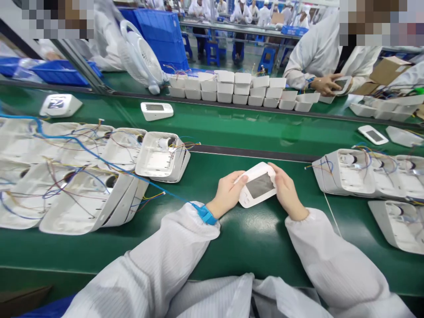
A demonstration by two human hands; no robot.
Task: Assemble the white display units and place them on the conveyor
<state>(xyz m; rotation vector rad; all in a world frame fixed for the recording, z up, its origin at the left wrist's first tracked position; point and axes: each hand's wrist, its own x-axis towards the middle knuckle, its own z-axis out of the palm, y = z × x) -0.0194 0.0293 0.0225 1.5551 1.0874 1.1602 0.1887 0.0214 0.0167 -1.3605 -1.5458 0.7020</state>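
Observation:
A white plastic device housing with a grey screen (261, 185) is held tilted above the green bench. My left hand (229, 192) grips its left end, thumb on the front face. At the other end, my right hand (287, 190) has its fingers wrapped round the edge. The fingers behind the housing are hidden. A blue wrist strap (206, 213) with a blue cord sits on my left wrist. Left of my hands stands a stack of open white housings (155, 159) with wires hanging out.
More open wired housings (76, 198) fill the bench's left; others (347, 176) stand at right. Beyond the black strip lie a screened device (157, 110) and another white device (372, 134). A fan (141, 55) and rows of housings (225, 88) stand farther back. A co-worker's hands (329, 85) hold a similar device.

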